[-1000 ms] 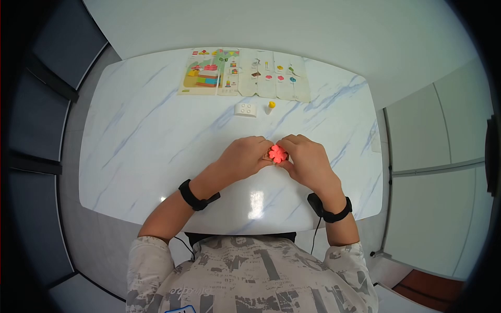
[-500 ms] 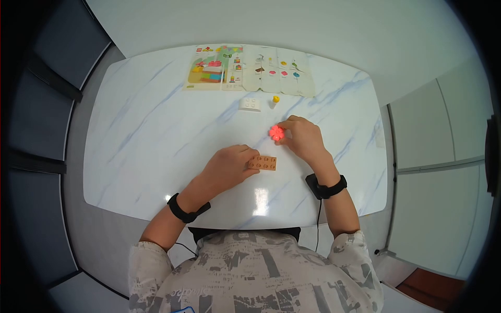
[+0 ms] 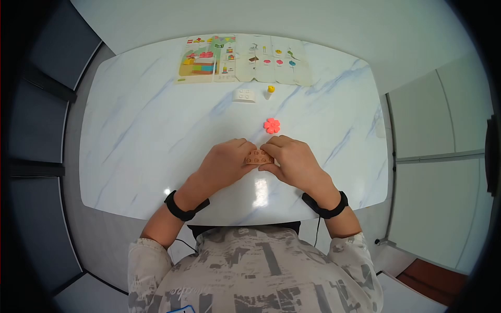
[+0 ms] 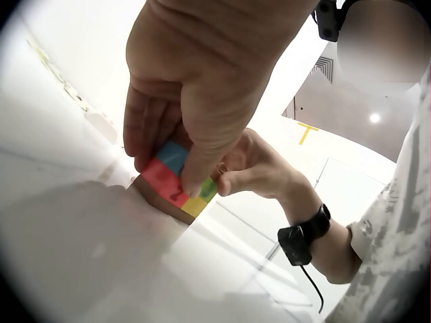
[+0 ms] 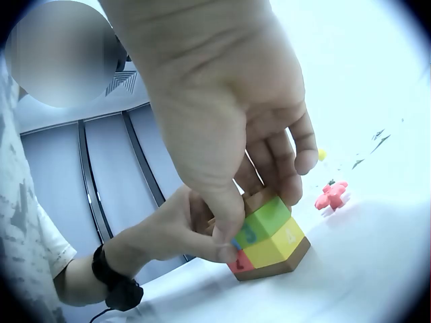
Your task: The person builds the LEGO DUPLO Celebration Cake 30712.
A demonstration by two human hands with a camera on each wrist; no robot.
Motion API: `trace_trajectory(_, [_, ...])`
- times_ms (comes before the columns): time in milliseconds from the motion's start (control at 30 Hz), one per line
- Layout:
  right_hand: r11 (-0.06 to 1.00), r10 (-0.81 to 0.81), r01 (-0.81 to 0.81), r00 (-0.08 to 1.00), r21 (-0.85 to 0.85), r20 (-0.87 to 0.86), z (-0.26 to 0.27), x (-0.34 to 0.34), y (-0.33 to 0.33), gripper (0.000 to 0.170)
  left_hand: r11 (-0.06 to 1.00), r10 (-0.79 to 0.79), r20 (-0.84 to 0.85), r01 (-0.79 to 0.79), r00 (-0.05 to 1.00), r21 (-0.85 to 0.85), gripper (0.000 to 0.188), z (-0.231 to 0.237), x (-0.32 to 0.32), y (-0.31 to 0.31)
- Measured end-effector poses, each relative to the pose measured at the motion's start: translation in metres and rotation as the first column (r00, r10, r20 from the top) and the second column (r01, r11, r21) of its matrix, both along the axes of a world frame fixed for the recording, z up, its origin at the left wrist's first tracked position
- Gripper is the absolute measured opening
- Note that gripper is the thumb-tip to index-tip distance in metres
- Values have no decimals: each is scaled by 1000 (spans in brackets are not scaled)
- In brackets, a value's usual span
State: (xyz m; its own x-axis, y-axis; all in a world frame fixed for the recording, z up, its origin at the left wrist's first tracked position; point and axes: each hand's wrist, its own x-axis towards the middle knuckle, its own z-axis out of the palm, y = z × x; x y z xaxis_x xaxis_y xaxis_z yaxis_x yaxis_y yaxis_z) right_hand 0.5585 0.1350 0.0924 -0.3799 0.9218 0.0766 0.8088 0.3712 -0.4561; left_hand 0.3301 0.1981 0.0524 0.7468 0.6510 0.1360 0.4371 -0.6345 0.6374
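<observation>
Both hands grip a stack of toy building bricks [image 3: 259, 157] close over the table. The left hand [image 3: 222, 163] pinches its left end, and the right hand [image 3: 298, 163] holds the right end between thumb and fingers. Brown studs top the stack in the head view. From the right wrist, coloured bricks [image 5: 271, 241] in green, yellow and red show above a brown base, some bearing digits. A blue brick [image 4: 173, 157] appears in the left wrist view. Just beyond the hands, a coral-pink flower piece [image 3: 272, 125] lies on the table.
Farther back stand a white brick [image 3: 243, 95] with studs and a small white piece with a yellow top [image 3: 270, 92]. A creased instruction sheet [image 3: 245, 60] lies along the far side of the white marbled table [image 3: 141, 125].
The right hand has taken the flower piece off the brick stack, set it down beyond the hands and let go. It has come back to grip the stack's right end; the left hand keeps its hold.
</observation>
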Motion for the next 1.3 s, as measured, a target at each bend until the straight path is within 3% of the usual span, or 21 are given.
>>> trace_trajectory(167, [999, -41, 43, 994, -17, 100, -4, -13, -2, 33, 1000, 12, 73, -13, 997, 25, 39, -4, -2, 0])
trace_trajectory(367, [999, -13, 21, 982, -40, 189, 3, -13, -3, 29, 1000, 9, 54, -9, 999, 1, 39, -2, -1, 1])
trace_trajectory(467, [997, -30, 33, 999, -70, 42, 14, -1, 3, 32, 999, 12, 57, -10, 998, -32, 41, -3, -2, 2])
trace_trajectory(567, [999, 2, 0, 998, 44, -55, 7, 12, 27, 33, 961, 110, -23, -112, 994, -254, 45, 8, -4, 0])
trace_trajectory(667, [999, -39, 39, 998, -3, 39, 1, 8, 56, 32, 963, 121, -12, -120, 993, -242, 47, 6, -9, -6])
trace_trajectory(767, [998, 5, -14, 991, 64, 133, -11, -14, 71, 32, 994, 79, 13, -78, 997, -72, 48, -3, -17, -11])
trace_trajectory(933, [989, 26, -63, 964, 133, 264, -44, -34, 80, 36, 991, 87, -8, -87, 996, -103, 43, 2, -15, -16])
trace_trajectory(1033, [990, -39, 21, 991, 141, 127, -22, -23, 64, 39, 998, 51, -31, -52, 998, -25, 42, -1, -17, -13])
trace_trajectory(1133, [997, -25, 29, 998, -73, 53, 10, -16, 27, 43, 999, 37, -21, -37, 999, -3, 41, -2, -16, -8])
trace_trajectory(1267, [999, 38, -35, 988, -23, 147, -34, -30, 4, 44, 996, 44, -62, -48, 997, -72, 42, -3, -10, -4])
trace_trajectory(1300, [1000, 5, -6, 997, 15, 72, -37, -29, 4, 38, 995, 51, -31, -53, 998, -83, 43, -4, -8, -4])
